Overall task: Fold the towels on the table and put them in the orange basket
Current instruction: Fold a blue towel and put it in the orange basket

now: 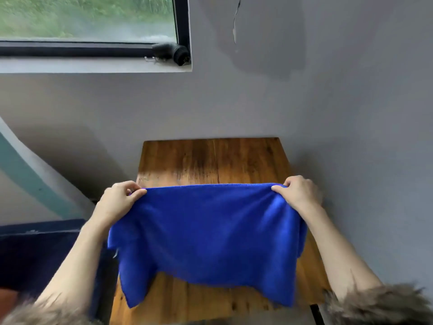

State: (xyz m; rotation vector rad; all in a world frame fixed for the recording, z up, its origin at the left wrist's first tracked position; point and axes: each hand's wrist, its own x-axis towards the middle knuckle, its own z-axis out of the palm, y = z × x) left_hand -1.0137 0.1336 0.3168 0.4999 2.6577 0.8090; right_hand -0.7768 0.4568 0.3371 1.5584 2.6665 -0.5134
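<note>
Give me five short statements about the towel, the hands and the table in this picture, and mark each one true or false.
1. Both hands hold the blue towel by its upper edge. True: the left hand and the right hand each have a pinching grip on an upper corner.
2. The towel lies flat on the wooden table. False: it hangs from the hands, above the table.
3. The towel is red. False: it is blue.
4. A window shows at the upper left. True.
5. A second towel lies on the far part of the table. False: that part shows bare wood.
</note>
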